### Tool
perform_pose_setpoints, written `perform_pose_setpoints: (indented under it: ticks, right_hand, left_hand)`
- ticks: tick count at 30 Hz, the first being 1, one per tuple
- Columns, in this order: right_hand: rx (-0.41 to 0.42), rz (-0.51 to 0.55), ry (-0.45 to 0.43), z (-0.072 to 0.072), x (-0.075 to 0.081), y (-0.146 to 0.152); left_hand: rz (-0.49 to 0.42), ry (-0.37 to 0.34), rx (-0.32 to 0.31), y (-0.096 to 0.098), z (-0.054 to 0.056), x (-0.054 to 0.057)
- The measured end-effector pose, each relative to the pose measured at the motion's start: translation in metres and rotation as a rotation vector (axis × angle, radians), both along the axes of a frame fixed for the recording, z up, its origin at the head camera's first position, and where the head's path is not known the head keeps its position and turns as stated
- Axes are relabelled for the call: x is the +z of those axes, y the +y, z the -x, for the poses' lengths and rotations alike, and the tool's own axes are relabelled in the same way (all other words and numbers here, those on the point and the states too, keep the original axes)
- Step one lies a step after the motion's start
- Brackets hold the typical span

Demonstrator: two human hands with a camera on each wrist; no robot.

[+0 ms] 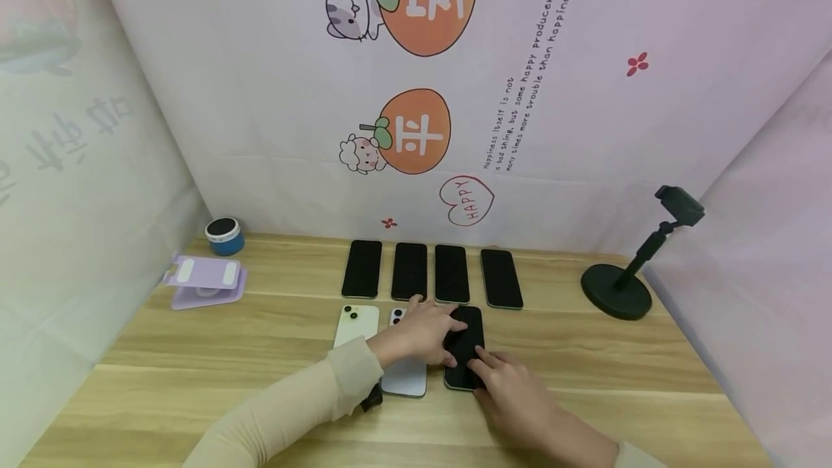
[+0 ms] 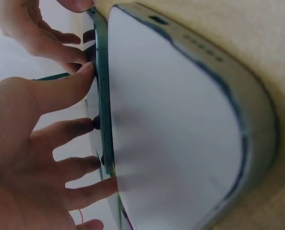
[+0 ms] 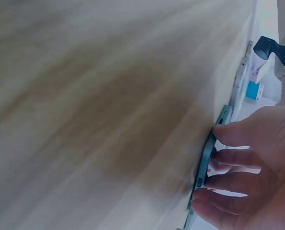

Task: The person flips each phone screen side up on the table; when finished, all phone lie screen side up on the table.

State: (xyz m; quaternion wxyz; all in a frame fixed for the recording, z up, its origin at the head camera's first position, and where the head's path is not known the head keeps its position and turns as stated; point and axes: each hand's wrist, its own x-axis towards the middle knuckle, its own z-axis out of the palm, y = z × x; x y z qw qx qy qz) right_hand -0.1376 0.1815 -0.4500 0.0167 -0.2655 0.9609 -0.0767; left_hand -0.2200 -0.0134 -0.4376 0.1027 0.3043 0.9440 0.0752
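A black-screened phone (image 1: 463,341) with a green edge (image 2: 103,100) lies face up on the table. My left hand (image 1: 425,331) reaches over it from the left, fingers spread, thumb tip at its left edge. My right hand (image 1: 520,396) touches it at the lower right, with thumb and fingertips along the green side (image 3: 206,160) in the right wrist view. Left of it lies a white phone (image 1: 406,378), back up, partly hidden under my left hand and wrist. Further left is a pale yellow phone (image 1: 357,323), back up, its lower part covered by my sleeve.
Several black-screened phones (image 1: 409,273) form a row behind, near the printed cloth backdrop (image 1: 273,128). A purple folding stand (image 1: 208,287) and a blue-and-white round speaker-like object (image 1: 224,237) stand at the left. A dark stand with a round base (image 1: 616,292) is at the right.
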Motion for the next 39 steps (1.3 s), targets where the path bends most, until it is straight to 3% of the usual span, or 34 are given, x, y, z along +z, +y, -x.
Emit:
perform_pose_setpoints:
  ticks: [8, 14, 20, 26, 34, 39]
  right_hand:
    - [-0.001, 0.005, 0.097, 0.002, 0.001, -0.009]
    - [0.087, 0.003, 0.153, 0.0, -0.002, -0.027]
    - [0.178, 0.0, 0.087, 0.001, -0.004, -0.048]
    - [0.182, -0.05, -0.014, 0.004, -0.003, -0.064]
    - [0.194, -0.067, 0.059, 0.01, -0.004, -0.071]
    - [0.209, -0.064, 0.041, 0.011, -0.001, -0.075]
  left_hand:
    - [-0.061, -0.042, 0.041, -0.019, 0.006, 0.006]
    - [-0.064, -0.061, 0.04, -0.04, 0.007, 0.004]
    - [-0.058, -0.113, 0.025, -0.062, 0.005, 0.003]
    - [-0.063, -0.106, 0.045, -0.075, 0.005, 0.003]
    - [-0.095, -0.105, 0.043, -0.08, 0.004, 0.001]
    - [-0.176, -0.142, 0.043, -0.08, 0.007, 0.001]
